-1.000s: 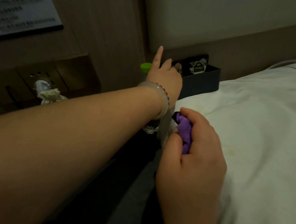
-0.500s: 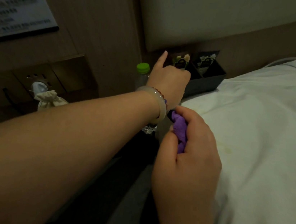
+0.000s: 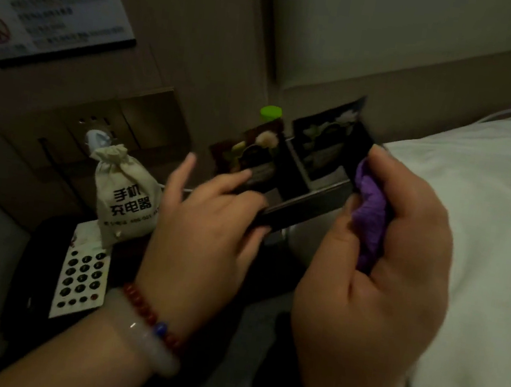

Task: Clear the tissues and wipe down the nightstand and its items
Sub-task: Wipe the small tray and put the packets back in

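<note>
Five bold black characters, 手机充电器, are the only writing I can read: they sit on the front of a pale drawstring pouch (image 3: 127, 196) standing upright at the back of the nightstand (image 3: 123, 260). A line of smaller print runs beneath them, too fine to make out. The wall sign (image 3: 52, 1) up to the left carries several rows of text and a red round symbol, all blurred. Beside the pouch lies a dark telephone (image 3: 80, 280) with a pale keypad of round buttons, whose figures are unreadable.

The black box (image 3: 304, 206) is between my hands, in front of the headboard and tilted, its right end higher. It is dark and matte, with a straight front wall and a divider splitting it into two compartments. Each compartment holds an upright dark packet (image 3: 253, 154) printed with pale flowers; their labels are too dim to read. I cannot tell whether the box rests on anything.

My left hand (image 3: 206, 235) pinches the box at its near left end, thumb under the front wall and fingers curled over the top onto the left packet, forefinger lifted straight. My right hand (image 3: 376, 274) is closed tight round a bunched purple cloth (image 3: 370, 215), which touches the box's right end.

Behind the box a green cap (image 3: 270, 112) shows. The white bed sheet (image 3: 483, 255) lies to my right, and a pale bangle (image 3: 143, 344) and a red bead bracelet (image 3: 150, 312) circle my left wrist.
</note>
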